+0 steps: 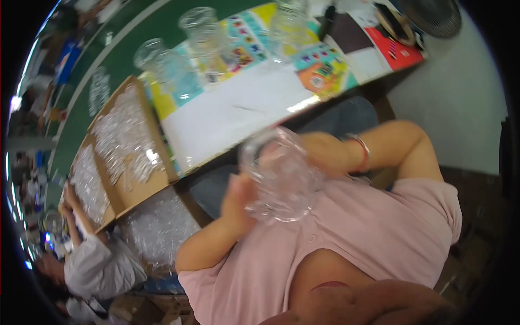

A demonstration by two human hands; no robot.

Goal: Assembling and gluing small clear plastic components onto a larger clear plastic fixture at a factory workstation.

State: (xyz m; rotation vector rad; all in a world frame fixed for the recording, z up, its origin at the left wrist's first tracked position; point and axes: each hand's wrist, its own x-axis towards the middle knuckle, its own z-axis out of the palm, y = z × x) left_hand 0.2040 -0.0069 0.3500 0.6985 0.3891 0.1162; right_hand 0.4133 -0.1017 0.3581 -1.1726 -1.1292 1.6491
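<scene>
A clear glass jar (284,189) with a wavy, ribbed wall is held tilted in front of my chest, somewhat blurred by motion. My left hand (238,197) grips its left side, the thumb up along the glass. At the upper right of the jar, my right hand (311,151) has its fingers curled at the rim end. They show through the glass, and I cannot tell whether they are inside it or behind it. Beyond my hands, a similar clear glass jar (199,27) stands on the table, with another glass jar (151,54) to its left.
Another glass vessel (290,24) stands on the colourful printed board (211,127) covering the table. A cardboard box (157,132) with clear pieces sits at the left, above a clear plastic bag (157,227). A co-worker (103,265) works beyond it. A fan (433,16) is at far right.
</scene>
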